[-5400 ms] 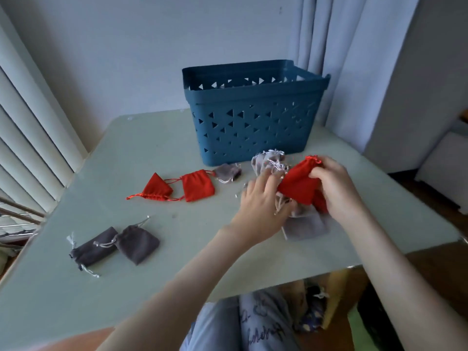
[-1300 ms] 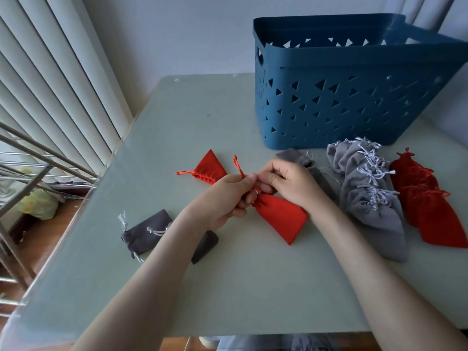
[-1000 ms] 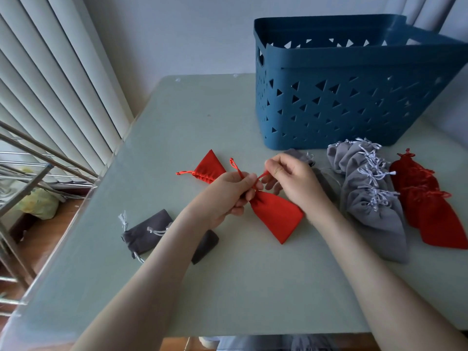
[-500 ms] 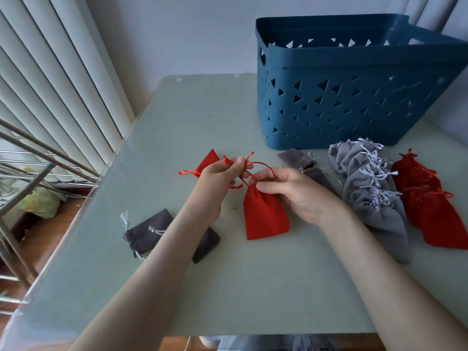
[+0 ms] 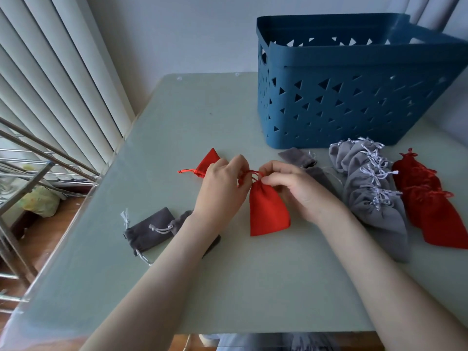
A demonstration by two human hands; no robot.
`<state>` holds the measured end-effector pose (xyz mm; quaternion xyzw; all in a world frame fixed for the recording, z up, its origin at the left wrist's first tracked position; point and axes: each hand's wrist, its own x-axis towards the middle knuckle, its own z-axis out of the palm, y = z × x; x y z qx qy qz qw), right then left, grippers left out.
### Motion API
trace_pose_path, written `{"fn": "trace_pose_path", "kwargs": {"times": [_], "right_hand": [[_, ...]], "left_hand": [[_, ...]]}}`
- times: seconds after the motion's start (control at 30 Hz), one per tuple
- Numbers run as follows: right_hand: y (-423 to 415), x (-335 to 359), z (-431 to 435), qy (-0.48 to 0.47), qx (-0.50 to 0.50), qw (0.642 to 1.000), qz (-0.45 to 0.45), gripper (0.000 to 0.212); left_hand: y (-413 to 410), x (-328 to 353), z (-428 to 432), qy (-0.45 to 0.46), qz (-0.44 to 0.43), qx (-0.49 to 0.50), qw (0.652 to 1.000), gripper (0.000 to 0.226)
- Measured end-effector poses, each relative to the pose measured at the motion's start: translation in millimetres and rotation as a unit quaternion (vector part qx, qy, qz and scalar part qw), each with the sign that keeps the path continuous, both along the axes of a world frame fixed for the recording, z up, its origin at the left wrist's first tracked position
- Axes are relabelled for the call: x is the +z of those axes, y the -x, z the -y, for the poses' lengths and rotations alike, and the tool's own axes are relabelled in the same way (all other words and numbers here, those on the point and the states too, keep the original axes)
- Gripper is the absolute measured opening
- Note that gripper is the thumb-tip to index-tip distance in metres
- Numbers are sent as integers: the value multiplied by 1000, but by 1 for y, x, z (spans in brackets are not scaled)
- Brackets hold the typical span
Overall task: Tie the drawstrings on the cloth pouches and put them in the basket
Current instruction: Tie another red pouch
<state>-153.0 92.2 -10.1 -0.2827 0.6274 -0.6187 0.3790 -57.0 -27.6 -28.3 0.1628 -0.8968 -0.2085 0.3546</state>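
Observation:
A red cloth pouch (image 5: pixel 267 211) lies on the table in front of me, its gathered neck pointing away. My left hand (image 5: pixel 220 188) and my right hand (image 5: pixel 293 186) both pinch its red drawstrings (image 5: pixel 249 174) at the neck. The blue plastic basket (image 5: pixel 342 97) stands at the back right. Behind my left hand lies another red pouch (image 5: pixel 209 160). Two dark grey pouches (image 5: pixel 152 230) lie at the left, partly under my left forearm.
A row of light grey tied pouches (image 5: pixel 372 188) and several dark red tied pouches (image 5: pixel 435 206) lie at the right. A grey pouch (image 5: pixel 297 157) sits before the basket. The pale green table (image 5: pixel 190 117) meets vertical blinds (image 5: pixel 50 84) on the left.
The red pouch has turned from slanting to lying straight towards me. My two hands have come closer together at its neck, working the drawstrings.

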Motion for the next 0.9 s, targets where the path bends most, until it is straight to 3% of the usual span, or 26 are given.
{"fn": "trace_pose_path", "kwargs": {"times": [0.33,0.53,0.77,0.9], "right_hand": [[0,-9,5,12,-5,997,-72,21],[1,-12,4,10,-2,998,-56,28],[-2,-5,5,42,35,998,36,30],[-2,-2,5,65,32,994,88,25]], "left_hand": [[-2,0,-2,43,-40,-35,998,25],[-4,1,-3,49,-52,-36,997,25],[-2,-1,2,218,-116,41,968,18],[-3,-1,4,248,-121,29,961,14]]}}
